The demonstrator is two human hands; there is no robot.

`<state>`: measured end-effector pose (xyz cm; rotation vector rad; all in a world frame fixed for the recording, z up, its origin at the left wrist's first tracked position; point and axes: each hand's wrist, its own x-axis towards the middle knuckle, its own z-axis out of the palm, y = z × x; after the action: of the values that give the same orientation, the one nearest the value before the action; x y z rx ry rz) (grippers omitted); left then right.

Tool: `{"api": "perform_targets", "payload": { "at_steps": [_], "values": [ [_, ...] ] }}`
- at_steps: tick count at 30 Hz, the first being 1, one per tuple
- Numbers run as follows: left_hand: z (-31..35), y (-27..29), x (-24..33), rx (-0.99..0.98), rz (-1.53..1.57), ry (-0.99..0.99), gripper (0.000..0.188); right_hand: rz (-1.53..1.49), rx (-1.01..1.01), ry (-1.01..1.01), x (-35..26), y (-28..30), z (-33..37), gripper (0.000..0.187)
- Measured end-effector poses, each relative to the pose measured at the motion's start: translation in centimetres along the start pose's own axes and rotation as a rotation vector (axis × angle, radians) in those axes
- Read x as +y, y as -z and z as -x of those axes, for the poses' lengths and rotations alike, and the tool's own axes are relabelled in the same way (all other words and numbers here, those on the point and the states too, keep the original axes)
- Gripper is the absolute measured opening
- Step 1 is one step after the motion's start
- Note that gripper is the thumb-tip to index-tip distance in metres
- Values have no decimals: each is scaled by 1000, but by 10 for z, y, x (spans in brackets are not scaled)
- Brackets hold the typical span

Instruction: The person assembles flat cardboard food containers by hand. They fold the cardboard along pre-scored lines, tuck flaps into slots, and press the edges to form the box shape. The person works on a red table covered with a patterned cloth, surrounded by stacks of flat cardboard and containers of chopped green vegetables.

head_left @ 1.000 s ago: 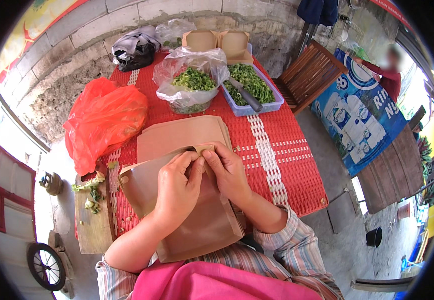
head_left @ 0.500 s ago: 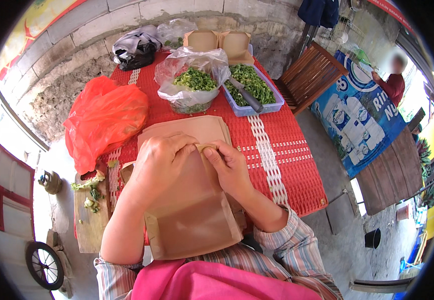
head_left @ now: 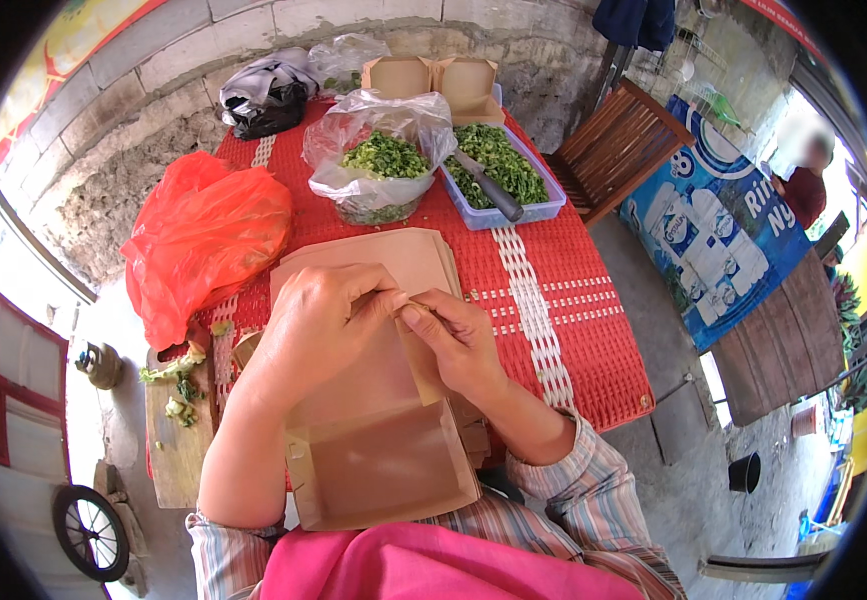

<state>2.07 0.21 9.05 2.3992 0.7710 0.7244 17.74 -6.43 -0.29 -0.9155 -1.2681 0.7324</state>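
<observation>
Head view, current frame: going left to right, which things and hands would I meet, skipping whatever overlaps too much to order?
Gas cylinder → wooden cutting board → left hand → right hand → slatted wooden chair → black bucket.

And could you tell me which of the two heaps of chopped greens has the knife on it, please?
The right heap, in the lilac tray, has the knife; the left heap, in the clear bag, has none.

a block wall (head_left: 534, 45) backs the red worktop (head_left: 594, 350); slatted wooden chair (head_left: 619, 145) beside it, grey floor (head_left: 694, 490), bright daylight.
</observation>
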Motion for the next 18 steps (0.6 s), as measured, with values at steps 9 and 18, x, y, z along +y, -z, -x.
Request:
{"api": "perform_targets", "payload": {
  "at_steps": [9,18],
  "values": [
    [4,-11,5,75,-5,-28,10,-50,73,-28,-3,2,5,21],
    [-2,-23,1,148,-225,-212,14,99,146,31,4,5,5,17]
  ]
}}
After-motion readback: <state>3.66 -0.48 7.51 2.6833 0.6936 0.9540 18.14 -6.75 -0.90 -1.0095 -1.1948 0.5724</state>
